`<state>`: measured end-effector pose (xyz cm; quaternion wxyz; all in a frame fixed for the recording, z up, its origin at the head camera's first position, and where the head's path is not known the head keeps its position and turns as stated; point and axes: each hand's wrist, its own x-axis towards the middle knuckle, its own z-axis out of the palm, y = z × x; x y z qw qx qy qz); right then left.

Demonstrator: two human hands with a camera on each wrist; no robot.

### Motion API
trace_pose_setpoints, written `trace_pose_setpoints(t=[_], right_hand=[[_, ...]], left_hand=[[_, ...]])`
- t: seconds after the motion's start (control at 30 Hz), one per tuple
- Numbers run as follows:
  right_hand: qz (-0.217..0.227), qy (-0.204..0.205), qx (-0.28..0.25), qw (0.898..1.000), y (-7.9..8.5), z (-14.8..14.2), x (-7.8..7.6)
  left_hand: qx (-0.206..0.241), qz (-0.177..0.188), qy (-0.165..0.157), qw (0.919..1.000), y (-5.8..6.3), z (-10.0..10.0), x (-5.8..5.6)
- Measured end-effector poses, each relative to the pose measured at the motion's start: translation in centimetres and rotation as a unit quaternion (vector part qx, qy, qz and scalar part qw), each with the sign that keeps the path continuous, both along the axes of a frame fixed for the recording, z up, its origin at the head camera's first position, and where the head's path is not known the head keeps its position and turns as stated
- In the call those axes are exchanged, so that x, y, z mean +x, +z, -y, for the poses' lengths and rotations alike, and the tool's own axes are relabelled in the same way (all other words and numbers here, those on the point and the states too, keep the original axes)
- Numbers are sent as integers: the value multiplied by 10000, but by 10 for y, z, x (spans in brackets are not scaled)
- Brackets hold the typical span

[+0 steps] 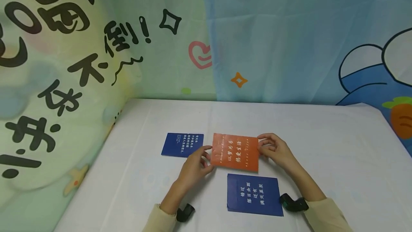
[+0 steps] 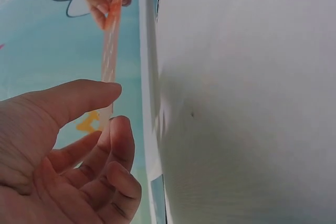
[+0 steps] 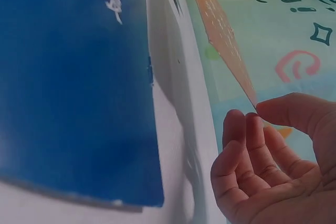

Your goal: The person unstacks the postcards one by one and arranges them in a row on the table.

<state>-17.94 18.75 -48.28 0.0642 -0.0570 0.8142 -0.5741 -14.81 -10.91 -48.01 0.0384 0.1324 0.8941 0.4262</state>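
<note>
Between the two hands, an orange booklet [image 1: 236, 160] with white lettering is held up over the table. My left hand [image 1: 195, 165] pinches its left edge between thumb and fingertips. On the opposite edge, my right hand [image 1: 278, 152] pinches the upper right corner area. Both wrist views show the booklet [image 2: 109, 51] nearly edge-on and thin, raised off the tabletop. Behind the left hand lies a blue booklet [image 1: 170, 149] with white lettering, partly covered by the fingers. Another blue booklet [image 1: 254, 207] lies nearer, below the orange one; it fills the left of the right wrist view.
A white cloth [image 1: 338, 146] covers the table. Printed curtains [image 1: 283, 38] hang behind it and along the left side, with large dark characters. Black wrist cameras [image 1: 185, 213] sit at both cuffs, the right one close to the nearer blue booklet's right edge.
</note>
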Motion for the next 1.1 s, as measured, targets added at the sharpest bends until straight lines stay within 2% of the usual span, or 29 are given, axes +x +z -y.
trace_pose_setpoints(t=[0.2,0.47,0.93,1.1], right_hand=[[-74,48,61,9999,2,5,-5],[35,159,-32,9999,3,12,-12],[168,346,-64,9992,-10,19,-25],[189,374,14,9991,-13,22,-28]], left_hand=[[-36,-225,37,9997,-3,3,-3],[-115,-214,136,9996,-6,8,-7],[-258,-47,404,9988,-8,14,-9],[-272,-104,403,9988,-9,15,-11]])
